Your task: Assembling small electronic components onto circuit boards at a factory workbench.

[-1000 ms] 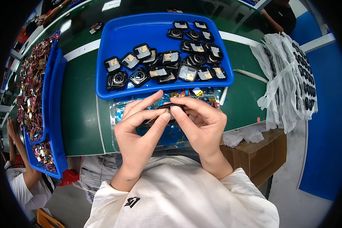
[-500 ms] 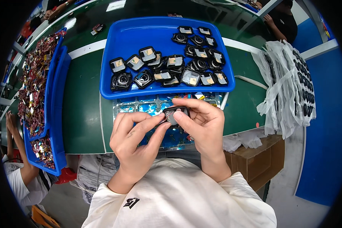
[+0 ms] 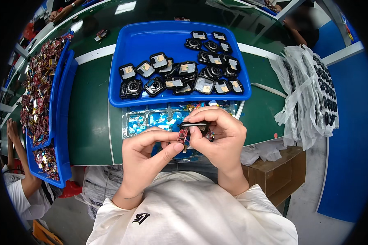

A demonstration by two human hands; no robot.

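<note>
Item, left hand (image 3: 147, 152), thumb and forefinger pinched on a small red circuit board (image 3: 182, 136); item, right hand (image 3: 224, 139), fingers curled about a black watch case (image 3: 195, 123), thumb on its near side; both held over a clear compartmented tray (image 3: 169, 115) with blue film pieces, at the counter's (image 3: 88, 126) near edge; board at the case's left end, on the side toward the person, left hand nearer it; board's long axis roughly away from the body, case's roughly left to right; whether the two are joined, cannot tell; beyond, blue tray (image 3: 180, 99) of similar cases.
</note>
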